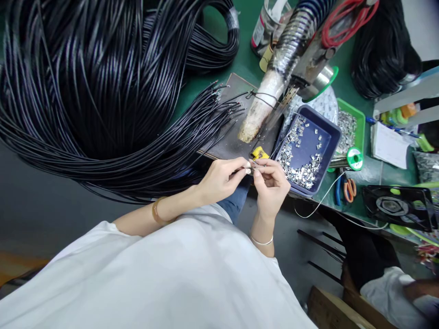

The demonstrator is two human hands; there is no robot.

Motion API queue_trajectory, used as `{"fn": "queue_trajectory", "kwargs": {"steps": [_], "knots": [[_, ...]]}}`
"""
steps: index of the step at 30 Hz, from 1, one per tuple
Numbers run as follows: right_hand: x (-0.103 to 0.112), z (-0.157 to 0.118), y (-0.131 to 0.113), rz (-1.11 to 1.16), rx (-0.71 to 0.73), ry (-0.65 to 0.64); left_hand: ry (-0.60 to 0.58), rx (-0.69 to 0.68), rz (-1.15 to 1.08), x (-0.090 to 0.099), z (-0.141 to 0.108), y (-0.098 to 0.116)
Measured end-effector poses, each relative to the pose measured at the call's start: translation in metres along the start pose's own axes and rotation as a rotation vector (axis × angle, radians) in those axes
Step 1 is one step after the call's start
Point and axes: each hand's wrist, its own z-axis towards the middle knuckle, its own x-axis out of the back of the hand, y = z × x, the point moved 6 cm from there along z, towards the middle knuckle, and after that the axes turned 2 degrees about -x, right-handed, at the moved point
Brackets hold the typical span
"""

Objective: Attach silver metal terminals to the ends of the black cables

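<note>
Both left hand (222, 180) and right hand (272, 186) pinch one tiny piece (253, 168), too small to identify, where they meet | blue bin (303, 151) of metal clips (302, 177) beside right hand | black cables (89, 87) heaped leftward on green tabletop (245, 58)

Glossy cables (113, 91), metal bits (306, 176), plastic tray (302, 153)

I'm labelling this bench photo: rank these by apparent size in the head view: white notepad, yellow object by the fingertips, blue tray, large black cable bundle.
1. Black cable bundle
2. Blue tray
3. White notepad
4. Yellow object

The gaps look wide, with no near-ties.
</note>
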Motion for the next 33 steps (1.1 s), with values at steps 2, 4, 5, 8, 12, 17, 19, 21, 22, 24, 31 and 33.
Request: {"fn": "queue_trajectory", "kwargs": {"steps": [2,4,5,8,12,17,19,21,22,24,31,33], "knots": [[-0.002,-0.002,0.0,0.018,-0.001,0.039,-0.075,0.232,-0.369,-0.008,-0.002,-0.01],[-0.003,-0.002,0.0,0.012,0.008,0.051,-0.123,0.381,-0.614,-0.014,-0.003,-0.015],[-0.004,-0.002,0.0,0.008,0.012,0.053,-0.12,0.41,-0.668,-0.013,-0.002,-0.016],[-0.001,-0.003,-0.003,-0.014,0.052,0.116,-0.044,0.387,-0.691,-0.006,0.001,-0.018],[0.005,-0.012,-0.018,-0.126,0.253,0.217,0.021,0.373,-0.66,-0.001,0.006,-0.021],[0.0,-0.014,-0.018,-0.211,0.335,0.186,0.092,0.392,-0.676,0.004,0.011,-0.02],[0.001,-0.009,-0.01,-0.124,0.245,0.193,0.104,0.38,-0.688,0.005,0.013,-0.019],[0.0,-0.005,-0.004,-0.076,0.177,0.173,0.102,0.361,-0.687,0.005,0.014,-0.019],[-0.001,-0.004,-0.003,-0.084,0.181,0.156,0.101,0.35,-0.679,0.006,0.014,-0.02],[-0.003,-0.003,-0.006,-0.153,0.258,0.126,0.105,0.334,-0.653,0.007,0.015,-0.022],[-0.007,-0.006,-0.014,-0.391,0.511,0.111,0.145,0.294,-0.592,0.007,0.019,-0.028],[-0.008,-0.006,-0.014,-0.405,0.522,0.118,0.154,0.278,-0.57,0.007,0.02,-0.029]]}}
